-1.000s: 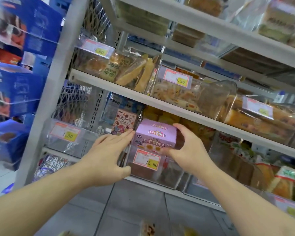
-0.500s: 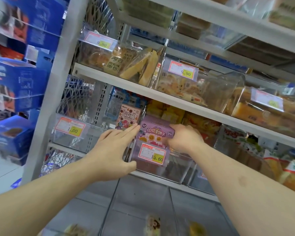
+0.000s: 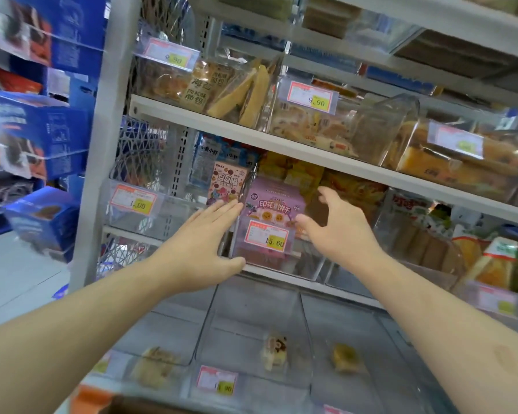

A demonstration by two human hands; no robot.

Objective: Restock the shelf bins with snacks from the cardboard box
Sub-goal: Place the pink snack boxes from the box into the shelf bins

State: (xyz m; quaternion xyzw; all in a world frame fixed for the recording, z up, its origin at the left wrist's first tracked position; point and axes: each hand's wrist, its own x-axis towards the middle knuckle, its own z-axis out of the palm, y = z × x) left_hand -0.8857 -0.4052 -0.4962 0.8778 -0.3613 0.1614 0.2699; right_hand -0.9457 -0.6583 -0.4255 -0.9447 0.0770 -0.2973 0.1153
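A purple snack box (image 3: pixel 274 201) stands upright inside a clear shelf bin (image 3: pixel 308 261) that carries a 15.60 price tag (image 3: pixel 266 238). My left hand (image 3: pixel 201 243) lies flat against the bin's left side, fingers straight, thumb under its lower front edge. My right hand (image 3: pixel 338 231) hovers just right of the box with fingers spread and holds nothing. A pink snack box (image 3: pixel 226 183) stands behind my left fingertips in the neighbouring bin. A strip of the cardboard box (image 3: pixel 126 406) shows at the bottom edge.
A grey shelf upright (image 3: pixel 102 144) rises on the left, with blue boxes (image 3: pixel 39 132) beyond it. The shelf above (image 3: pixel 311 150) holds clear bins of bread. Lower clear bins (image 3: pixel 251 330) hold a few small snacks. More packets (image 3: pixel 491 264) fill bins on the right.
My right hand has set the purple box down into the bin, let go of it and drawn back with fingers spread. My left hand stays against the bin's side.
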